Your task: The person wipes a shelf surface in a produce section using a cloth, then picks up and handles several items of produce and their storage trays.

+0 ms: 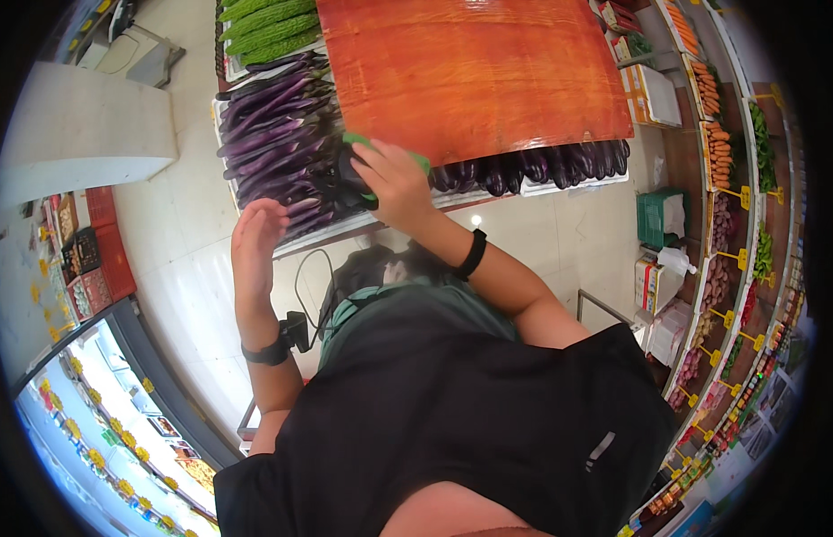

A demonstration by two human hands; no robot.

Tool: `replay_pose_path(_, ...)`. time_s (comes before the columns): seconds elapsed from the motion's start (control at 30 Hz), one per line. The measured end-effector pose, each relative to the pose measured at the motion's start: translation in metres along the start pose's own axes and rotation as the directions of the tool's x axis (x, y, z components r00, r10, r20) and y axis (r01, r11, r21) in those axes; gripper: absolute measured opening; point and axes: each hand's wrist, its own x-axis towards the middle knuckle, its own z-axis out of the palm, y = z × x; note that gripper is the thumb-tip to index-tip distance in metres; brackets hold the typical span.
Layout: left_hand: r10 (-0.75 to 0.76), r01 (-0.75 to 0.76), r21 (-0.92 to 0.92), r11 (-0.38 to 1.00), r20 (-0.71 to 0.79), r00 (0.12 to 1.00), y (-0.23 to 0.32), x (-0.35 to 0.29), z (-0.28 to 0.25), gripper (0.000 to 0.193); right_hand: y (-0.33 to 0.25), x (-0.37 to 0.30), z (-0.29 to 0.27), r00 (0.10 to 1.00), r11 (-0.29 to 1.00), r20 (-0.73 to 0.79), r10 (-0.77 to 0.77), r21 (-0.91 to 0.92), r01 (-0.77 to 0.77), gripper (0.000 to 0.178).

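My right hand (394, 183) is closed on a dark thing with bright green parts (352, 172); motion blur and my fingers hide its kind. It is over the right end of a pile of long purple eggplants (264, 148). At the near left corner of that pile, my left hand (258, 228) is raised with its fingers loosely bent and nothing seen in them. Both wrists wear black bands. Darker, plumper eggplants (560, 166) lie in a row to the right of my right hand, along the near edge of the stand.
An orange-red sheet (470, 72) covers most of the stand. Green bitter gourds (272, 27) lie beyond the long eggplants. Shelves with carrots (716, 148) and other produce line the right side. A green crate (660, 217) and boxes sit before them. Red crates (112, 255) stand at the left.
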Motion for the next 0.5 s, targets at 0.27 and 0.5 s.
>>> replay_pose_path(0.27,-0.064,0.064,-0.030,0.998,0.013,0.998,-0.007,-0.002,-0.050,0.022,0.072,-0.041,-0.055,0.959,0.927,0.091,-0.268,-0.248,0.282,0.031)
replay_pose_path(0.5,-0.016,0.016,-0.067,0.998,-0.001,1.000,-0.003,-0.003,-0.073,0.021,0.026,0.009,-0.081,0.934,0.950,0.206,-0.291,-0.056,0.308,0.047)
